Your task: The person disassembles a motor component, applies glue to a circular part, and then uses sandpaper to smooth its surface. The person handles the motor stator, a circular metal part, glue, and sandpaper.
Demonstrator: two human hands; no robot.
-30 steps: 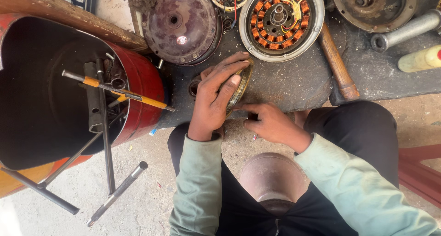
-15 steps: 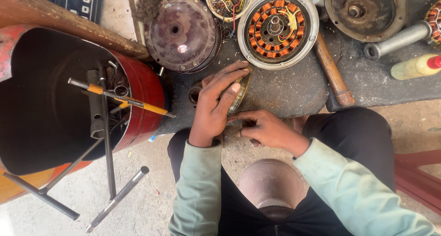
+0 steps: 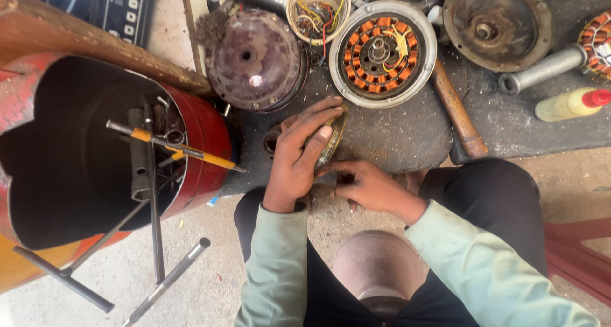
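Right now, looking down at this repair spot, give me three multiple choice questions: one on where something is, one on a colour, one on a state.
1. Where does the copper-wound stator lie?
A. inside the red drum
B. on the dark mat beyond the hands
C. on the person's lap

2. What colour is the squeeze bottle's cap?
A. red
B. blue
C. green

3. The left hand is:
A. lifted clear
B. pressed flat on a round part
C. gripping the wooden handle

B: it sits above the fingers. A: red tip. B: palm covers the part.
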